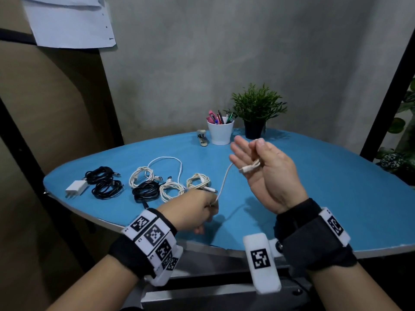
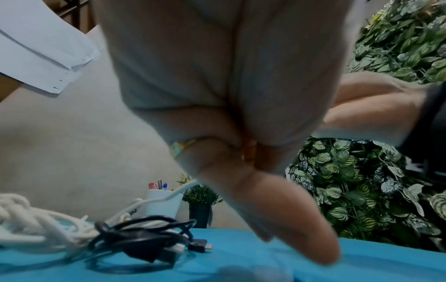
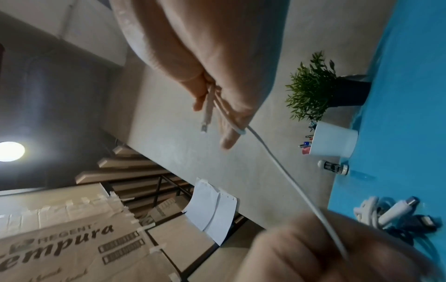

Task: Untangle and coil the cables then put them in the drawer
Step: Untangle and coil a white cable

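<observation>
My right hand [image 1: 265,171] is raised over the blue table [image 1: 314,187], palm to the left. Its thumb pins the end of a white cable [image 1: 224,178] against the fingers, and the plug [image 1: 246,169] sticks out across the palm. In the right wrist view the white cable [image 3: 277,162] loops round a finger. Lower down, my left hand [image 1: 195,209] pinches the same cable near the table's front edge. Beyond that hand the cable runs back to a loose loop [image 1: 166,160] on the table. Several coiled cables lie at the left: black coils [image 1: 104,182], a white coil [image 1: 142,176] and a cream coil [image 1: 198,180].
A white charger block [image 1: 76,188] lies at the far left of the table. At the back stand a white pen cup [image 1: 220,131], a potted plant [image 1: 258,113] and a stapler [image 1: 202,136]. A black coil [image 2: 144,240] lies close beside my left hand [image 2: 241,133].
</observation>
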The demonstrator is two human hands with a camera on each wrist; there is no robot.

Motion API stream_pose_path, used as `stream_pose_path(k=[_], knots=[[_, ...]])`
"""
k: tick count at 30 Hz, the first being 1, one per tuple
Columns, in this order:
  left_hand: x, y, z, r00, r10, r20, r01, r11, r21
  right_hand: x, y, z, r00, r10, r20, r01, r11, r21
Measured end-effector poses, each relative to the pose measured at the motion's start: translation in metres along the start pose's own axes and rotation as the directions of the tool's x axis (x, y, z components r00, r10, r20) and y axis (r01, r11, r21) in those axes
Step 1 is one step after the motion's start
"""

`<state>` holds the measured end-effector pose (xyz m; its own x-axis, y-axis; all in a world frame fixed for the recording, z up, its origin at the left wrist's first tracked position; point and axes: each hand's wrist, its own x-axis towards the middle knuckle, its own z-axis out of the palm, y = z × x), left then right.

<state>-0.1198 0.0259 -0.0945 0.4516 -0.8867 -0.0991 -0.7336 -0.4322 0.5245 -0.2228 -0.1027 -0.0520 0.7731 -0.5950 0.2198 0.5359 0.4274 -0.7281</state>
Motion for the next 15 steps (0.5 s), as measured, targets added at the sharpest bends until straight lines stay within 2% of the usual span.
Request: stream_pose_path(k=[2, 3, 4, 6, 8, 9, 11, 15], knots=[[-0.005, -0.003, -0.001, 0.999, 0.02, 0.038, -0.023, 0.996, 0.083, 0.005, 0.001, -0.001, 0.999, -0.049, -0.013, 0.048, 0.996, -0.069], [-0.007, -0.003, -0.003, 0.999, 0.045, 0.025, -0.048, 0.991, 0.125, 0.006, 0.003, -0.002, 0.996, -0.083, -0.011, 0.079, 0.976, -0.204], [-0.009, -0.003, -0.006, 0.996, 0.084, -0.011, -0.081, 0.984, 0.157, 0.006, 0.007, -0.003, 0.993, -0.122, -0.002, 0.111, 0.908, -0.404], [-0.012, -0.002, -0.016, 0.975, 0.178, -0.133, -0.147, 0.966, 0.213, 0.005, 0.015, -0.007, 0.989, -0.129, 0.078, 0.143, 0.648, -0.748], [-0.011, -0.003, -0.028, 0.918, 0.277, -0.286, -0.204, 0.944, 0.258, 0.002, 0.022, -0.011, 0.986, -0.008, 0.167, 0.154, 0.429, -0.89], [-0.009, -0.004, -0.033, 0.875, 0.323, -0.361, -0.239, 0.936, 0.258, 0.0, 0.023, -0.012, 0.981, 0.05, 0.186, 0.155, 0.37, -0.916], [-0.005, -0.005, -0.042, 0.79, 0.39, -0.473, -0.298, 0.919, 0.259, -0.004, 0.023, -0.009, 0.973, 0.121, 0.196, 0.145, 0.341, -0.929], [0.003, -0.002, -0.059, 0.637, 0.469, -0.611, -0.346, 0.883, 0.317, -0.014, 0.02, -0.003, 0.962, 0.155, 0.225, 0.155, 0.368, -0.917]])
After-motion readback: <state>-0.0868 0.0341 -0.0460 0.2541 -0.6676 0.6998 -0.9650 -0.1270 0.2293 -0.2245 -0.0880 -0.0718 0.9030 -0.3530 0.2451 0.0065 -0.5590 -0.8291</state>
